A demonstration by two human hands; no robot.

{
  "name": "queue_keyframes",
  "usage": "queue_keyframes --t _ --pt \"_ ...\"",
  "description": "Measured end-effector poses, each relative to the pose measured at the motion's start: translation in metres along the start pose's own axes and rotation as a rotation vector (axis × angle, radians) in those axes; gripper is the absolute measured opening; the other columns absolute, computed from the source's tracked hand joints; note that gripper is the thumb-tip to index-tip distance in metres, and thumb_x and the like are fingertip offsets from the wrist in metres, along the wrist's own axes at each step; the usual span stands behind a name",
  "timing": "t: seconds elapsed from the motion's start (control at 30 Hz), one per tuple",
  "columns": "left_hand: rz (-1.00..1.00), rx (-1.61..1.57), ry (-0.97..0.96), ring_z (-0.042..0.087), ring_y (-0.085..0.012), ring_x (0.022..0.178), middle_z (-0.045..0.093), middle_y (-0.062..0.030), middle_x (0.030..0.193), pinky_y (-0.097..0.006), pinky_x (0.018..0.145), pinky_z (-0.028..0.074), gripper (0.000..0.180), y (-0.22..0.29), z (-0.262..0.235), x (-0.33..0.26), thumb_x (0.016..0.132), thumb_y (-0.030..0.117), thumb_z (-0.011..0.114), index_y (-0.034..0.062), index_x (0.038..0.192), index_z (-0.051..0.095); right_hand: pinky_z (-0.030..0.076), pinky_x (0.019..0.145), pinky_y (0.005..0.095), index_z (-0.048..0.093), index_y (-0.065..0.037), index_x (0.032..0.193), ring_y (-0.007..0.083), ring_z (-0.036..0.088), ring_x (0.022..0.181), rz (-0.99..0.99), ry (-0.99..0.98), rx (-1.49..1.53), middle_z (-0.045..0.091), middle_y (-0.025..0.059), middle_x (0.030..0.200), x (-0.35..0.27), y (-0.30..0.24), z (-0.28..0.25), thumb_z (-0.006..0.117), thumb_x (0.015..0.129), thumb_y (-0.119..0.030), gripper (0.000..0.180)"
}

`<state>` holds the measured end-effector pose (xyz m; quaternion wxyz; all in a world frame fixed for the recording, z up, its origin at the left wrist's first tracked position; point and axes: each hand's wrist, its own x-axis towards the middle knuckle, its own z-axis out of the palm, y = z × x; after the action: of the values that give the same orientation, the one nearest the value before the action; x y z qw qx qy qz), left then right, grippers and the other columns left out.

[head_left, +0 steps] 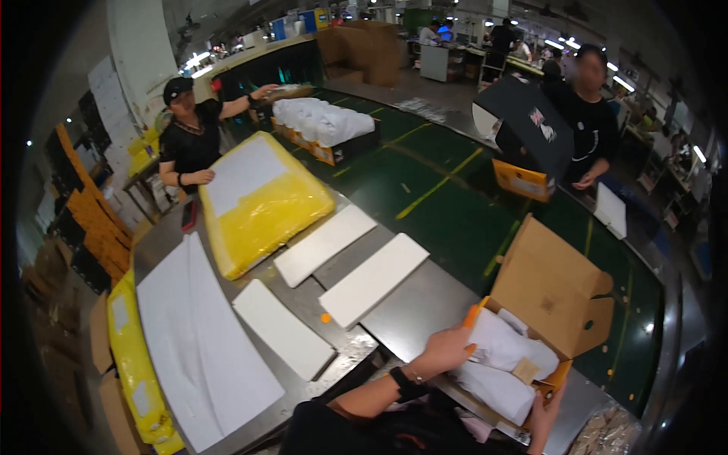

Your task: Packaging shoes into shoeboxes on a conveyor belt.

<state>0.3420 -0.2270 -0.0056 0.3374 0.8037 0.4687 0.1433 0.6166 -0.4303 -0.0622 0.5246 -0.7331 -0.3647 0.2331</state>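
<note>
An open cardboard box (pixel 551 299) with orange outer sides stands before me at the lower right, its brown lid tilted back. Inside lie two bundles wrapped in white paper (pixel 497 390), with a small tan packet (pixel 525 370) on top. My left hand (pixel 444 350) is closed on the box's left side, and orange shows at its fingertips. At the near right corner my right hand (pixel 546 417) grips the box wall, its fingers partly hidden.
White paper stacks (pixel 375 280) and a large white sheet (pixel 201 349) lie on the metal table, beside a yellow-wrapped pack (pixel 265 205). A green conveyor (pixel 425 189) carries a box row (pixel 326 125). One person stands far left; another holds a black-and-orange box (pixel 527 136).
</note>
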Motion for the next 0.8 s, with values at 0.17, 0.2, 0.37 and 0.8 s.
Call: queue_keyframes --t 0.17,0.2,0.37,0.8 --pt "-0.001 -0.009 0.013 0.064 -0.042 0.096 0.057 -0.0253 0.122 -0.047 0.079 0.054 0.071 0.002 -0.003 0.001 0.088 0.025 0.063 -0.0043 0.144 0.031 0.032 0.11 0.0318 0.018 -0.002 0.154 0.0256 0.041 0.133 0.005 -0.059 0.054 0.037 0.0205 0.149 0.0 -0.024 0.009 0.054 0.088 0.006 0.076" --pt "0.0 -0.007 0.02 0.064 -0.042 0.096 0.057 -0.0253 0.122 -0.047 0.079 0.054 0.071 0.0 0.003 0.001 0.088 0.025 0.063 -0.0043 0.144 0.031 0.032 0.11 0.032 0.018 -0.001 0.154 0.0258 0.041 0.133 0.035 -0.069 0.172 0.037 0.0206 0.148 -0.003 -0.03 0.008 0.054 0.088 0.005 0.076" --pt "-0.023 -0.019 0.023 0.064 -0.0434 0.092 0.058 -0.0266 0.121 -0.047 0.078 0.054 0.084 0.0 0.003 0.007 0.087 0.024 0.064 -0.0036 0.15 0.016 0.032 0.11 0.0339 0.015 -0.003 0.155 0.026 0.041 0.134 0.067 -0.047 0.022 0.035 0.0205 0.15 0.006 -0.02 0.0 0.055 0.088 0.005 0.079" --pt "-0.03 0.121 0.23 0.067 -0.0384 0.073 0.068 -0.0219 0.076 -0.048 0.065 0.054 0.05 -0.028 0.007 0.029 0.089 0.032 0.06 -0.0029 0.124 0.055 0.053 0.067 0.0303 0.03 -0.015 0.144 0.0185 0.062 0.082 0.361 -0.168 0.616 0.056 0.0126 0.118 0.152 0.01 -0.047 0.048 0.098 -0.057 0.065"
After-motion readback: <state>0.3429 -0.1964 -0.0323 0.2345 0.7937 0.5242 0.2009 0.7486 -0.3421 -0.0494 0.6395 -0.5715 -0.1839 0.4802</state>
